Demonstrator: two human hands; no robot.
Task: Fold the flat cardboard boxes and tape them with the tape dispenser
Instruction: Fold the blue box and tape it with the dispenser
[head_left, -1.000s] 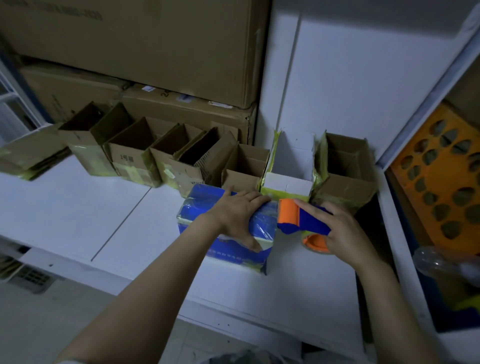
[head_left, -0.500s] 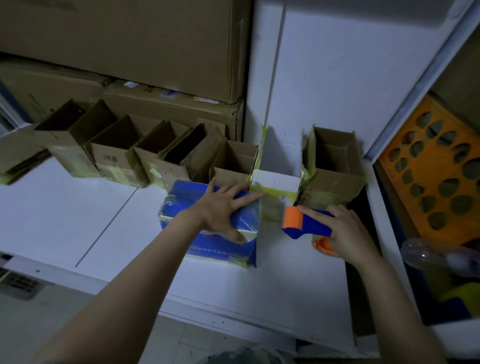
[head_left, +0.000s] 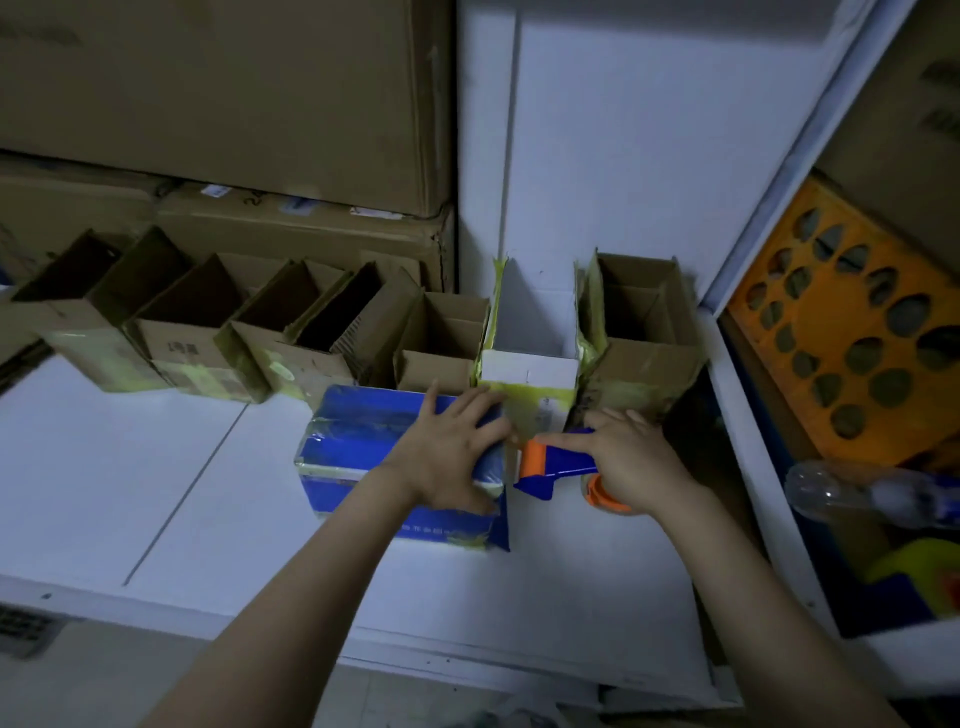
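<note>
A blue folded box (head_left: 363, 441) lies on the white table (head_left: 156, 483), its seams covered with clear tape. My left hand (head_left: 452, 452) presses flat on its right end, fingers spread. My right hand (head_left: 631, 462) grips the blue and orange tape dispenser (head_left: 545, 465), whose orange front sits against the box's right edge. An orange tape roll hub (head_left: 597, 493) shows under my palm.
A row of several open taped cardboard boxes (head_left: 208, 332) stands along the back, with a white box (head_left: 530, 364) and a brown box (head_left: 644, 332) right behind my hands. Large cartons (head_left: 234, 104) are stacked behind. An orange perforated panel (head_left: 857, 332) and a plastic bottle (head_left: 852, 493) fill the shelf at right.
The dispenser moved left, back against the blue box's right edge. My left hand stayed pressed on the box top. The view shifted slightly.
</note>
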